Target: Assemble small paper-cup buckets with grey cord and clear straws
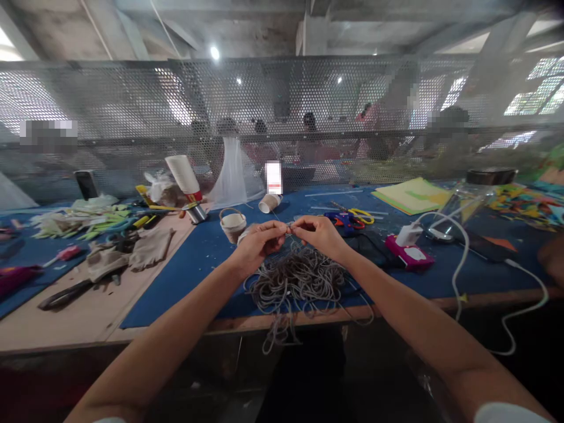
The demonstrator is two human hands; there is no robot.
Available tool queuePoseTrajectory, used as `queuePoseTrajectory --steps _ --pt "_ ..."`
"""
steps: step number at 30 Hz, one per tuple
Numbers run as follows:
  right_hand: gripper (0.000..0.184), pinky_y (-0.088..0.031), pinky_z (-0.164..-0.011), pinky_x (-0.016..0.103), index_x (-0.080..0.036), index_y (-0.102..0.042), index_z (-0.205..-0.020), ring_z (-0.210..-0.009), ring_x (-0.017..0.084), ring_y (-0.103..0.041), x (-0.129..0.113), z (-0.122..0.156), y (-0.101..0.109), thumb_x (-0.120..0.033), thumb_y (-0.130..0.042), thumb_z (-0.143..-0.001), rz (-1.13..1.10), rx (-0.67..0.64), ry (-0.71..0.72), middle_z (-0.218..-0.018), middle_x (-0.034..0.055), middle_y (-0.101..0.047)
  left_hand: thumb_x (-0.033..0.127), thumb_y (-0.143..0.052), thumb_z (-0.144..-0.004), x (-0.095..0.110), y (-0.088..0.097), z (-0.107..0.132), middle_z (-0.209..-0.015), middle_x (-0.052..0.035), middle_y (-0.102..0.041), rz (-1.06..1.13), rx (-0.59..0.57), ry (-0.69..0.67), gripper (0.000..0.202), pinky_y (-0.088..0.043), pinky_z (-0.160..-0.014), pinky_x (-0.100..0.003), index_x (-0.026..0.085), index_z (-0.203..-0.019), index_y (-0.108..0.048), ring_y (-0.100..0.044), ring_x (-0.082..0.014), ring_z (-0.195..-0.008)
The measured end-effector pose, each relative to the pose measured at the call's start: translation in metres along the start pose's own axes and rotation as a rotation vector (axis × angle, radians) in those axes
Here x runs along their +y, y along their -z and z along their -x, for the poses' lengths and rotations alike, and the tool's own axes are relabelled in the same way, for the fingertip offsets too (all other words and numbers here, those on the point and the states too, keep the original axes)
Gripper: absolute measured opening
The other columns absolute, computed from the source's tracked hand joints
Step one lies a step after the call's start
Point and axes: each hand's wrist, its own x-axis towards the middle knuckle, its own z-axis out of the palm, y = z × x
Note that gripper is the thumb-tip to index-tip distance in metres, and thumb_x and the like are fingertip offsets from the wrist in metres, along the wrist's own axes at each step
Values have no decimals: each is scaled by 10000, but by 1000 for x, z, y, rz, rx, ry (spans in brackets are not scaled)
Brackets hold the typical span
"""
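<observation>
My left hand (265, 238) and my right hand (321, 236) meet over the blue table, fingertips almost touching. Both are closed in a pinch on a thin grey cord (289, 227); only a short bit of it shows between the fingers. Right below them lies a tangled heap of grey cord (304, 273), with loops hanging over the table's front edge. A small basket with a handle (232, 225) stands just left of my left hand. Beyond the hands a paper cup (269, 203) lies on its side. Something pale beside my left hand is partly hidden by it.
Scissors with yellow handles (362, 216) and a blue tool lie beyond my right hand. Farther right are a magenta box (409, 254) with a white charger, a cable, and a glass jar (469, 202). Gloves (152, 249) and stacked paper cups (183, 174) are left. A perforated metal screen (282, 94) stands behind.
</observation>
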Motion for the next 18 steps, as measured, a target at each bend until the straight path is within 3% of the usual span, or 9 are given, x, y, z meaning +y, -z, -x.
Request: queuePoseTrajectory --steps 4,18 --pt "196 -444 -593 241 -168 -698 -866 -573 106 -560 5 0 1 -351 -627 -859 30 -1 -5 -737 10 -670 335 -731 -825 -2 0 0 -776 -40 -680 -85 16 14 204 -418 -621 -185 138 -865 -700 -581 -89 -679" --pt "198 -435 -582 238 -170 -712 -846 -559 106 -554 6 -1 1 -344 -618 -853 58 -3 -15 -716 7 -677 368 -664 -889 -9 0 -3 -752 -34 -689 -115 -6 -68 230 -400 -617 -187 141 -852 -670 -577 -88 -663"
